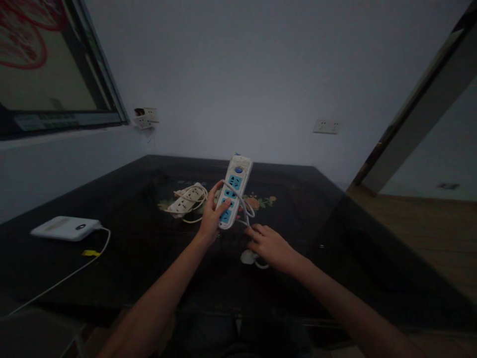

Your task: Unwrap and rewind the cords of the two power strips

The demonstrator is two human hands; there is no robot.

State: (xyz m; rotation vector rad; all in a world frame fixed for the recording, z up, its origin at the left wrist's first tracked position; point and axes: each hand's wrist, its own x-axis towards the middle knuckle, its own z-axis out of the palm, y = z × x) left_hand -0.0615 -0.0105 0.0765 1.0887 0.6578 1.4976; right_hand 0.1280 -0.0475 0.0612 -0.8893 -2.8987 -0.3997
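Note:
A white power strip (244,181) with blue sockets and a dark blue switch is held tilted up above the table by my left hand (213,215), thumb across its lower sockets. Its grey-white cord (245,208) wraps round the strip and runs down to my right hand (270,246), whose fingers are closed on it. Below the right hand hangs or rests a pale plug (247,257) with a loop of cord; I cannot tell whether it touches the table. Just left of my left hand lies a second, cream power strip (185,201) with its cord coiled over it.
The dark glossy table (149,268) has a printed flower pattern. At its left lie a white flat device (67,227) with a cable and a yellow scrap (91,253). Wall sockets (327,126) sit at right, and a loose socket box (144,119) at left beside the window.

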